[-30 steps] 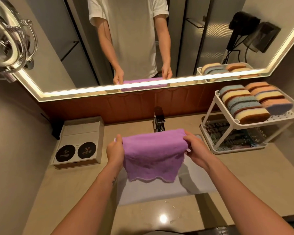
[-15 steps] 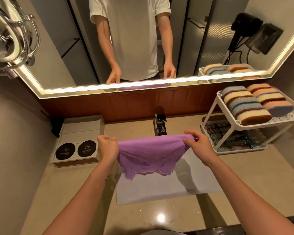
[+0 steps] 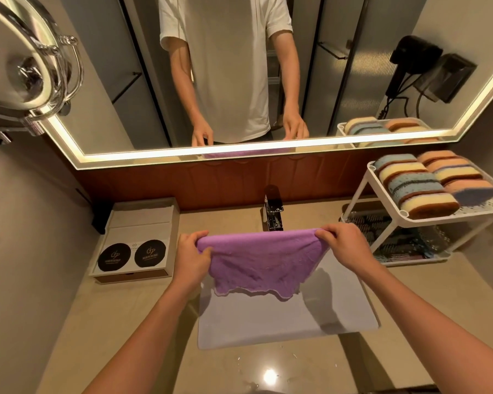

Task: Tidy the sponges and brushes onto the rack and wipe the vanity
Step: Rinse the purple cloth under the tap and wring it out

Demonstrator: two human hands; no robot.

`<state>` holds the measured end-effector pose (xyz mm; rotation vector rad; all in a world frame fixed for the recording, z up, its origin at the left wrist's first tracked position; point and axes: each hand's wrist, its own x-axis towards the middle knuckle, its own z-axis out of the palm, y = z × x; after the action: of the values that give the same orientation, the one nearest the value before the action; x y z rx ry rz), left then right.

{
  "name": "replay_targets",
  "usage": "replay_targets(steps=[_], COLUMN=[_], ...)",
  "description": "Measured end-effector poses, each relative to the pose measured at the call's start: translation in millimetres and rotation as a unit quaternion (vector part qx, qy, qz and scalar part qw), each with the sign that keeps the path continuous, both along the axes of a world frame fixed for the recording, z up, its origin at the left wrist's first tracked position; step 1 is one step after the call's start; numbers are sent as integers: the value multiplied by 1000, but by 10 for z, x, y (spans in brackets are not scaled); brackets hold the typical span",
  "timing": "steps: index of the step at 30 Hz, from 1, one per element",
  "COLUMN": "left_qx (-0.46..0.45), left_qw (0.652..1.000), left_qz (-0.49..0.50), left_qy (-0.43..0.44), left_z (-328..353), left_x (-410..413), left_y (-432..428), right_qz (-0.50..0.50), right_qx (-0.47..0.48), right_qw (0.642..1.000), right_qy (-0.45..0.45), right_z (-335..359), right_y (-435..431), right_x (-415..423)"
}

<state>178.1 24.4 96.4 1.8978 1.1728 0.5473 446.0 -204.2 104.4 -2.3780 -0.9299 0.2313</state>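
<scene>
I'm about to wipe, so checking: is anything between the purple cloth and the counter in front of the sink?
Nothing visible. The left hand and the right hand hold the purple cloth above the sink, and nothing stands on the counter in front of it. The faucet stands just behind the cloth.

We see a chrome faucet at the back wall, a white box with two black round labels left of it — above, a lit mirror reflecting a hair dryer.

2 hands, 1 cloth, 1 faucet, 1 rack, 2 discs
</scene>
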Motion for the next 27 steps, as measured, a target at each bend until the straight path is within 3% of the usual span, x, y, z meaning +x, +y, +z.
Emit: replay_targets(steps=[6,13,16,19,22,25,27], left_qx=[134,209,144,-30,-136,-179,-153], left_qw=[988,965,983,998,991,983,987], left_qz=[15,30,10,8,10,-20,-40], left_qy=[72,155,116,51,6,-18,-41], left_z=[-82,-101,-90,-86,-67,21,61], left_x=[-18,-87,-65,-15,64,218,338], left_y=[71,133,102,91,14,-347,-668], right_qz=[8,-36,-11,15,12,26,46], right_qx=[-46,-70,-28,-12,4,32,63], right_qw=[989,991,999,1000,995,983,968], right_qy=[-138,-109,-44,14,98,177,236], right_z=[18,-65,-68,-25,-3,-58,-111], right_y=[1,-62,-53,-36,2,124,237], right_x=[-62,-86,-64,-101,-240,-470,-647])
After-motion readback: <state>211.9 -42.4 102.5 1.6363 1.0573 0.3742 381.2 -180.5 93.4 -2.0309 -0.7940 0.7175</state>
